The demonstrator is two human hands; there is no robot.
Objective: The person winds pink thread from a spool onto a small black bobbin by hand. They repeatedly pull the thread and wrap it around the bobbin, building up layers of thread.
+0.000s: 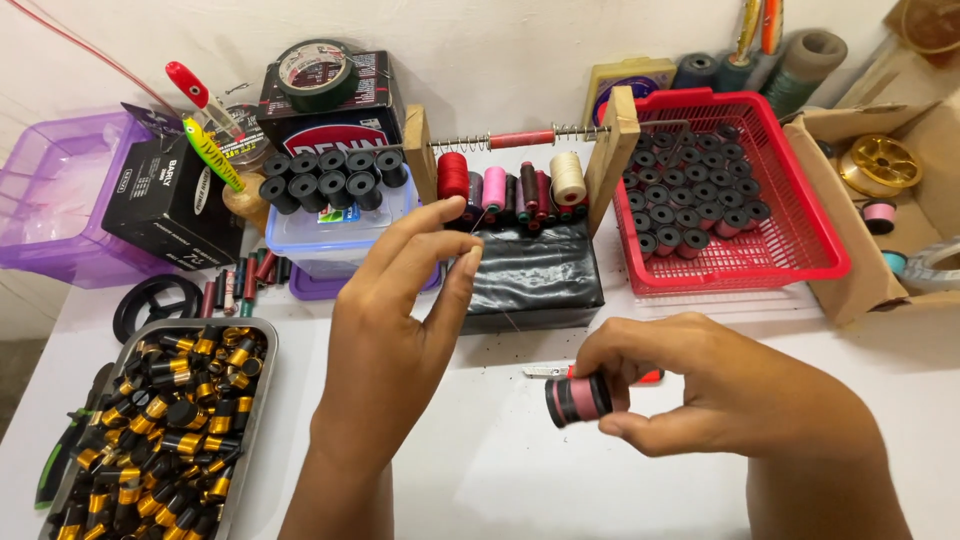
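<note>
right hand (720, 395) clamped on a pink spool (578, 398), left hand (400, 320) pinching a thin thread (492, 290) before the black block (535, 272).

Red basket (800, 250) of spools; purple tub (50, 210).

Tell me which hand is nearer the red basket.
Right. The right hand sits just below the red basket, holding a pink spool; the left hand is farther left.

i see a black box with a white label (172, 197) at the back left, beside a purple tub. behind it stands a black carton with red and white lettering (335, 120). an open brown cardboard box (880, 200) sits far right.
</note>
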